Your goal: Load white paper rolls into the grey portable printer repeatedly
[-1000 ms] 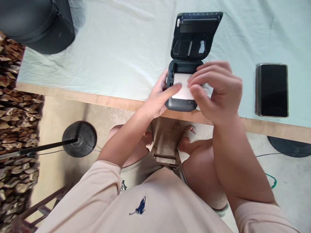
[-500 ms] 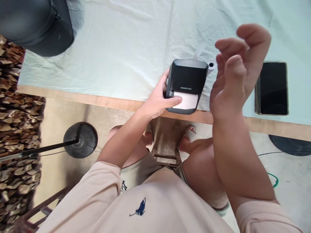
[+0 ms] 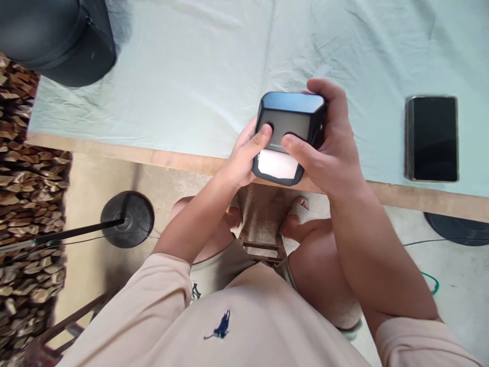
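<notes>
A dark label printer (image 3: 292, 102) is held at the table's front edge, a white paper piece (image 3: 278, 165) showing on its lower front. My left hand (image 3: 246, 153) grips its left side, with the thumb on the dark front face. Around the right side wraps my right hand (image 3: 334, 148); its thumb presses on the same face, near the brand lettering. The fingers of both hands are partly hidden behind the printer. Just past the right fingers, a bit of pale paper strip (image 3: 323, 70) lies on the cloth. The paper roll seen before is hidden.
A black phone or tablet-like device (image 3: 434, 138) lies on the pale cloth (image 3: 191, 76) at right. At the far left corner stands a black bag (image 3: 76, 46). Below are a round black stand base (image 3: 128, 219), a wooden stool (image 3: 262, 247) and stacked firewood (image 3: 32, 229).
My right hand has come down from the air and taken hold of the printer's right side. The left thumb has moved up from the paper to the front face. The printer has tilted.
</notes>
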`<state>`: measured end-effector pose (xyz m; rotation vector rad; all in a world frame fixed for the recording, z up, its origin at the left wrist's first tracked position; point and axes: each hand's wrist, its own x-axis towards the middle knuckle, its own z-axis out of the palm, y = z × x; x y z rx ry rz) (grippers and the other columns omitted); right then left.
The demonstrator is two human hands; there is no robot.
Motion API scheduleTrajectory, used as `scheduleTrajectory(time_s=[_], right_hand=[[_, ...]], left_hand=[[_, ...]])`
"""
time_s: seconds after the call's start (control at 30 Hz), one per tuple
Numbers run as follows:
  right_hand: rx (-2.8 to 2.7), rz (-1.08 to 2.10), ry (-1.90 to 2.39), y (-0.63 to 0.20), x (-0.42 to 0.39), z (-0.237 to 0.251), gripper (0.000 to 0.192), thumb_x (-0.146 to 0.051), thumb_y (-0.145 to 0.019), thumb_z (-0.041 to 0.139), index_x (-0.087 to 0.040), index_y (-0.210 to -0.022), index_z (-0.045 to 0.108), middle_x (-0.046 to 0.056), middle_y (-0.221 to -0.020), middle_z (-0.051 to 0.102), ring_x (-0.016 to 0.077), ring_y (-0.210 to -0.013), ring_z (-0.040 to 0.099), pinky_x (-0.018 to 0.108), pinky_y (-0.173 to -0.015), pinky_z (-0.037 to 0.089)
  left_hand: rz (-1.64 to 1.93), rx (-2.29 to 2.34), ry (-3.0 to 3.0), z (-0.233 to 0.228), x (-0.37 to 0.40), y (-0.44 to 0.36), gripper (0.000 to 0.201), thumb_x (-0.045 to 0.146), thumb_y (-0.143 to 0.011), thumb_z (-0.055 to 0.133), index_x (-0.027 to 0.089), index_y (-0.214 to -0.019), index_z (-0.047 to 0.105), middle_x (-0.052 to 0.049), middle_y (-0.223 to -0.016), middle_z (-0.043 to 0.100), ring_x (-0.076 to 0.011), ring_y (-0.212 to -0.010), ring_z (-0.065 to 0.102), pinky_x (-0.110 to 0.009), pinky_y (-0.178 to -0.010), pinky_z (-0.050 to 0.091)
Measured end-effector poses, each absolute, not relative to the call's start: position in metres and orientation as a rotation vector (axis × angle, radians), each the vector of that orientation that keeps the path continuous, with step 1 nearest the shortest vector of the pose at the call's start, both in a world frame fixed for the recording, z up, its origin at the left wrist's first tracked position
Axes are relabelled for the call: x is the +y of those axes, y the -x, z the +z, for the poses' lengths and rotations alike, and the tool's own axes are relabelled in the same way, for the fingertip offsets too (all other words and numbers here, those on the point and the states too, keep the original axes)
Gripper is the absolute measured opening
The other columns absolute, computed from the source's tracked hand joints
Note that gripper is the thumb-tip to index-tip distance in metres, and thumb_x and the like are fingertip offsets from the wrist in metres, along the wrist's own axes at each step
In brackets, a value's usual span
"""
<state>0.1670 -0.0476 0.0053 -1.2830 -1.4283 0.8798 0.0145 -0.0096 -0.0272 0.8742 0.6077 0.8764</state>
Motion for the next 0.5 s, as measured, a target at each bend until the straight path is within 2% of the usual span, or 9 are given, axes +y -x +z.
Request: scheduleTrajectory(time_s=[0.07,0.13,0.3,0.43,0.5], right_hand=[[-1.398,0.841,1.285,-0.169,-0.047,0.005,0.063,-0.047,-0.078,0.067,-0.034,-0.133,0.04,0.002,-0.142,0.045,0.019,-0.129,0.052,0.039,-0.108,0.052],[-1.398,0.803,1.26,-0.171,-0.047,0.006,0.06,-0.047,-0.08,0.064,-0.033,-0.133,0.04,0.001,-0.144,0.043,0.0202,-0.137,0.046,0.041,-0.113,0.049],[-1.54,0.858,1.242,-0.175,-0.046,0.007,0.066,-0.041,-0.078,0.064,-0.036,-0.138,0.036,-0.001,-0.145,0.044,0.0196,-0.135,0.047,0.041,-0.111,0.051],[-1.577,0.861,1.255,-0.178,-0.045,0.01,0.074,-0.035,-0.073,0.068,-0.037,-0.139,0.033,-0.003,-0.151,0.039,0.0193,-0.14,0.042,0.037,-0.11,0.052],[-1.587,0.799,1.304,-0.179,-0.043,0.015,0.075,-0.035,-0.071,0.071,-0.036,-0.137,0.036,-0.002,-0.15,0.041,0.0201,-0.139,0.044,0.038,-0.108,0.052]], left_hand=[[0.863,0.671,-0.806,-0.024,-0.008,-0.018,0.058,0.067,-0.092,0.037,0.021,-0.114,0.064,-0.003,-0.119,0.07,-0.0287,-0.149,0.037,-0.044,-0.115,0.049],[0.867,0.717,-0.722,-0.021,-0.007,-0.02,0.058,0.063,-0.096,0.028,0.02,-0.109,0.065,-0.004,-0.121,0.07,-0.0272,-0.151,0.033,-0.044,-0.118,0.047],[0.934,0.678,-0.621,-0.022,-0.004,-0.02,0.044,0.051,-0.099,0.034,0.017,-0.1,0.062,-0.006,-0.121,0.07,-0.0246,-0.15,0.035,-0.038,-0.12,0.045],[0.996,0.767,-0.63,-0.025,-0.003,-0.02,0.032,0.037,-0.1,0.036,0.018,-0.095,0.061,-0.002,-0.11,0.072,-0.0236,-0.149,0.038,-0.037,-0.118,0.047],[0.978,0.822,-0.622,-0.023,-0.002,-0.021,0.033,0.035,-0.1,0.034,0.017,-0.092,0.061,-0.001,-0.107,0.072,-0.0243,-0.15,0.035,-0.039,-0.117,0.047]])
